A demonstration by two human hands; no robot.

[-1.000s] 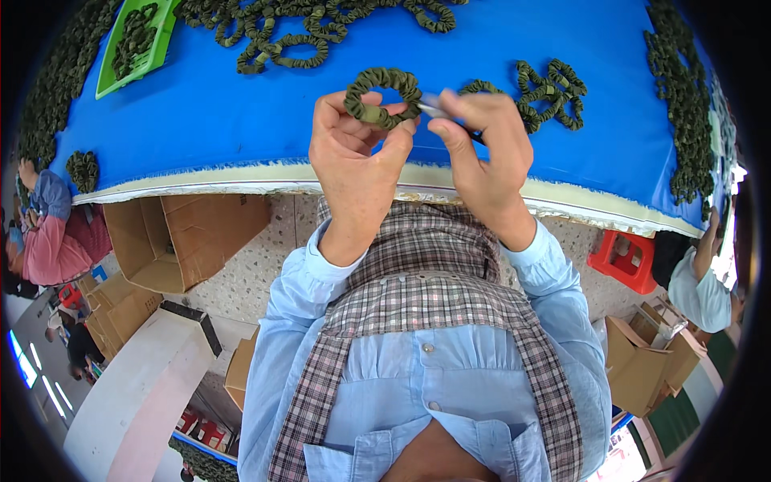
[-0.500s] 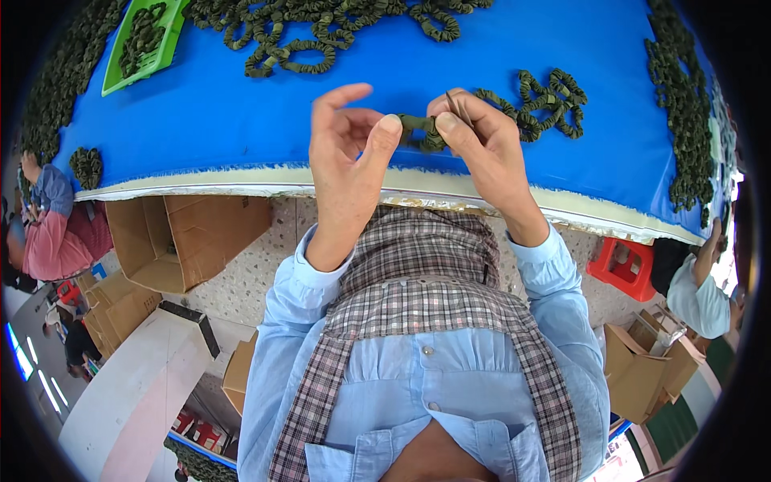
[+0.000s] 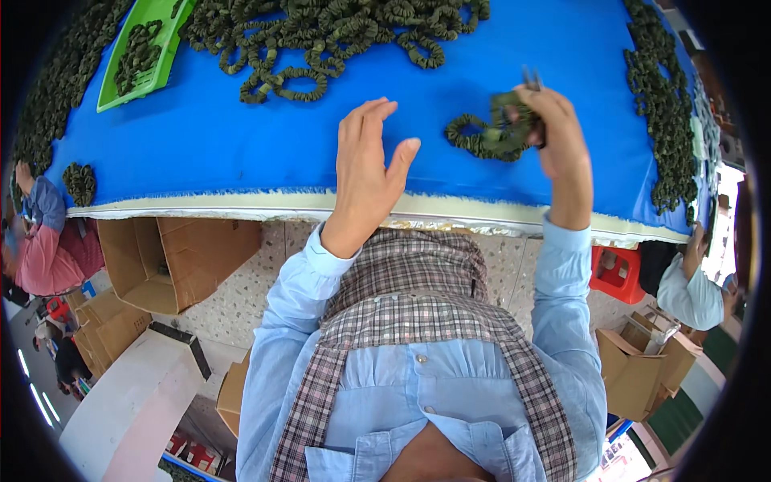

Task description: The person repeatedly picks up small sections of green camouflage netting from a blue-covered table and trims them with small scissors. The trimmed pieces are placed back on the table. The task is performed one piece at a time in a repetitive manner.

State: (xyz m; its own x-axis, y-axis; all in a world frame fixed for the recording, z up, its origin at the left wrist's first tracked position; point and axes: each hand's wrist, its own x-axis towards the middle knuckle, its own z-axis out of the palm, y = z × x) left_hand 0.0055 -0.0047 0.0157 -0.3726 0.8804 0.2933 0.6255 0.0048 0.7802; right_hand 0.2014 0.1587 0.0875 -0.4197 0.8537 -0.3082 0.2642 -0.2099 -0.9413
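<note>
Head view, now: the two hands have come apart. In the earlier frames both were together over the middle of the blue table point(image 3: 225, 153), fingers pinching one dark green ruffled fabric ring between them. Now the left hand point(image 3: 368, 165) hangs alone, fingers spread and lifted, palm released and holding nothing, hovering over bare blue cloth near the table's near edge. The right hand point(image 3: 554, 132) has swung out to the right and a little farther away, clenched around a bunched green ring point(image 3: 507, 112), with what looks like a small dark tool tip poking up above the fingers; it is too blurred to say what it is. Just below and left of that fist another ring point(image 3: 474, 136) lies on the cloth, touching or nearly touching the held one; I cannot tell which.

My reading is that work on that ring by both hands is over, and the piece is going to the right, where a long row of finished-looking rings point(image 3: 662, 104) runs along the right edge.

A large heap of rings point(image 3: 337, 32) lies at the far side, and a green tray point(image 3: 140, 52) with a few more sits at far left. Cardboard boxes point(image 3: 173, 257) stand on the floor below the near edge.
</note>
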